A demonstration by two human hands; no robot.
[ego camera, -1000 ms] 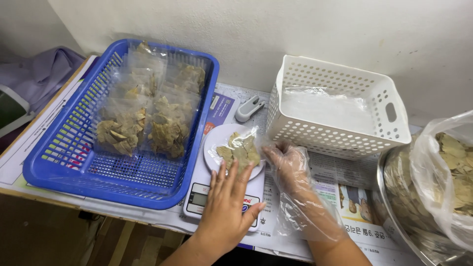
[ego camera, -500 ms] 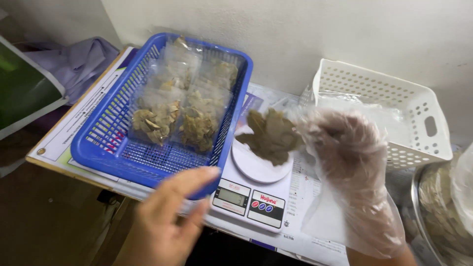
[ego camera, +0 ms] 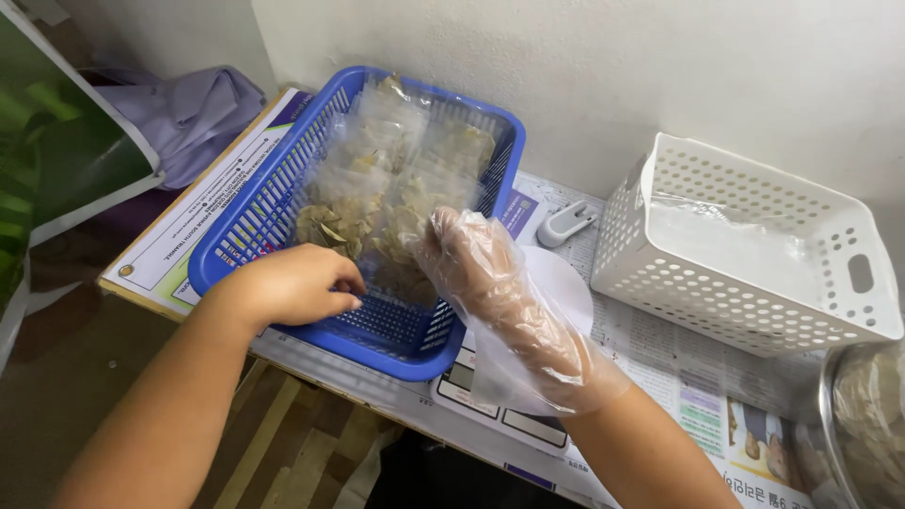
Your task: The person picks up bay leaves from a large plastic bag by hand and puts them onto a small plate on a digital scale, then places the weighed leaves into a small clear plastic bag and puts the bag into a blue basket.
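**Both hands at blue basket, bagged leaves inside**

Clear plastic bags of dried leaves, brownish-green, crumpled, packed side by side in blue basket; film glossy, contents darker toward near end. Basket sits toward left edge of table, on printed paper, far corner close to wall.

Left hand, bare, over basket's near rim, fingers curled inward & nearly closed; whether anything is pinched between them — cannot tell. Right hand, in loose clear glove, reaching over basket's right rim, fingers half spread, tips touching a bag; not clamped round it as far as visible.

White scale just right of basket, round plate bare, mostly hidden behind gloved forearm. White perforated basket toward right edge, clear plastic inside. Small grey-white clip near wall, between the 2 baskets. Metal bowl at near right corner.

Vs. half a sec ago: leaf pile gone from scale plate; gloved hand moved from above scale to blue basket; left hand moved up from near edge to basket rim.
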